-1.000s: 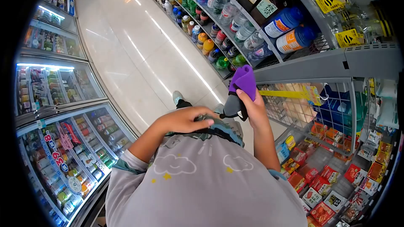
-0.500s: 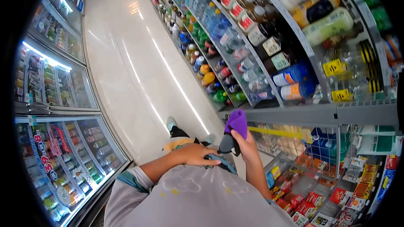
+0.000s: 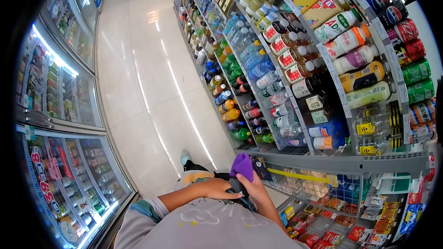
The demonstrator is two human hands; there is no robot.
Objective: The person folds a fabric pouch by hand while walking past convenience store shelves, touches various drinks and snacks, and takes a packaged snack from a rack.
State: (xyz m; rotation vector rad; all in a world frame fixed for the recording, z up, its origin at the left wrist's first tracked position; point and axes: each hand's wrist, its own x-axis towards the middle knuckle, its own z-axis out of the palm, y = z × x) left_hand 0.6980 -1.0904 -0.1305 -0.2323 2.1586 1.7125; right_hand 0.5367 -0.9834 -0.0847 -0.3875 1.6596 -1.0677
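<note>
My right hand point(image 3: 252, 186) is closed around a purple cloth-like item point(image 3: 242, 166) in front of my waist. Its upper part is purple and looks soft. A dark grey-black part point(image 3: 237, 184) shows below the purple; whether the two are one piece is unclear. My left hand point(image 3: 215, 188) lies across the front of my grey shirt point(image 3: 198, 226), palm toward my body. Its fingers are stretched out, and their tips reach the dark part near my right hand. A dark fold of fabric lies beneath those fingertips.
To my right, shelves point(image 3: 295, 157) hold rows of drink bottles and cans. Below them are a wire basket point(image 3: 355, 200) and small red and yellow packets point(image 3: 362, 233). Glass-door coolers point(image 3: 69, 184) line the left. A shiny tiled floor point(image 3: 134, 97) runs ahead between them.
My view has turned, so the shelves sit lower and show more. The purple item and my right hand are lower and further left, closer to my left hand.
</note>
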